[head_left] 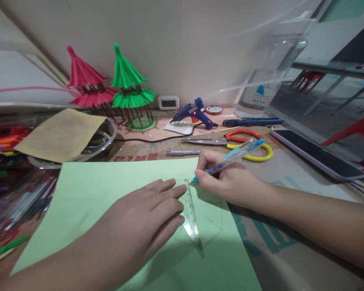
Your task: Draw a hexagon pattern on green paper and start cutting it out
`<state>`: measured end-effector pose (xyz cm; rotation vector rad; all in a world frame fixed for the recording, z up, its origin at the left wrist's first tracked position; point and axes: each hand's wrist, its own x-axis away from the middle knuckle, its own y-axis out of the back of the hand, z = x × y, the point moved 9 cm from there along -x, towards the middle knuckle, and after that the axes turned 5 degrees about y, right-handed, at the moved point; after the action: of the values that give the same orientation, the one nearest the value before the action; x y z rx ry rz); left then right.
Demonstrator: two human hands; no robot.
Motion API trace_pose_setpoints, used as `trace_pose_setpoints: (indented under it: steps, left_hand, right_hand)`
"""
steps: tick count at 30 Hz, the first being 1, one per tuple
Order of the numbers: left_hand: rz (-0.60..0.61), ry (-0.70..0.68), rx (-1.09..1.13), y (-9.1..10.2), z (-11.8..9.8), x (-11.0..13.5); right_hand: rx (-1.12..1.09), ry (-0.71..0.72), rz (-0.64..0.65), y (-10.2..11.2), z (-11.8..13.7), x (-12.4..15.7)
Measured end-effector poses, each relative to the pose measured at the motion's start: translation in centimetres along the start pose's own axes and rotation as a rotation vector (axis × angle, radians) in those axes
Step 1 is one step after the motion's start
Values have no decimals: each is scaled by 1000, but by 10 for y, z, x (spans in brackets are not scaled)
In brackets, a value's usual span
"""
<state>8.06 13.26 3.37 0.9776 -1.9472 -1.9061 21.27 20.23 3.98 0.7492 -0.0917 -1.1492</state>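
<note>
Your clear plastic set square [193, 232] lies flat on the light green paper [91, 182], just left of the drawn lines. It should be light, fairly stiff and a little slippery; a hard bend could crack it. Best hold it down with spread fingertips on its broad body, clear of the ruled edge. Your left hand [144, 214] rests that way, fingers extended and pressing from above, gripping nothing.

Your right hand [224, 178] pinches the clear-barrelled pen [232, 157] low, near its blue tip, which meets the paper beside the upper end of the edge. The pen looks light and smooth; that low pinch should give good control. The paper will likely be thin and easily creased, so lift it by a margin.

Beyond its far edge lie a capped-looking marker [183, 152] and the scissors [208, 142], then a blue glue gun [195, 113] with its red light lit. Farther left stands a green pagoda-like model [129, 81]; a smartphone [315, 153] lies right.
</note>
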Motion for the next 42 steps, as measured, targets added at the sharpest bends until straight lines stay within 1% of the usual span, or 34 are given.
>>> trace_pose_setpoints:
  steps: [5,9,11,14,16,18,20,21,24,26,27,28,30,32,34,37,39,42]
  left_hand:
    - [2,-9,-8,0,-1,0]
    - [-11,-15,1,1,0,1]
    - [-19,-21,-4,1,-1,1]
    - [-54,-33,-11,7,-8,1]
    - [-88,-51,-13,14,-14,0]
    - [-74,-27,-88,19,-14,0]
    - [-25,76,-234,27,1,1]
    - [6,160,-311,32,14,3]
    - [19,369,-443,58,55,15]
    - [70,461,-466,65,79,23]
    - [106,490,-454,64,90,26]
    - [156,507,-429,61,98,28]
    - [218,567,-405,54,114,31]
    - [242,634,-406,50,128,35]
    - [262,663,-395,47,137,36]
    - [274,621,-367,45,133,33]
    - [238,565,-360,49,122,24]
    - [141,473,-361,59,97,3]
  right_hand:
    - [-27,-21,-15,1,-4,2]
    - [-166,-103,-52,4,-16,1]
    - [-232,-135,-49,2,-21,1]
    - [-273,-163,-38,0,-24,1]
    - [-284,-175,-36,-1,-25,1]
    - [-296,-185,-38,-1,-25,1]
    - [-295,-199,-38,-1,-25,1]
    - [-290,-206,-35,-1,-26,1]
    - [-282,-208,-30,-3,-27,0]
    - [-291,-193,-31,-4,-27,0]
    - [-297,-185,-29,-4,-27,0]
    - [-304,-176,-25,-5,-27,0]
    - [-317,-159,-16,-6,-26,0]
    - [-323,-144,-17,-6,-26,0]
    - [-321,-131,-28,-4,-25,1]
    - [-319,-107,-49,1,-23,3]
    - [-321,-88,-58,4,-19,5]
    - [-324,-66,-55,6,-12,8]
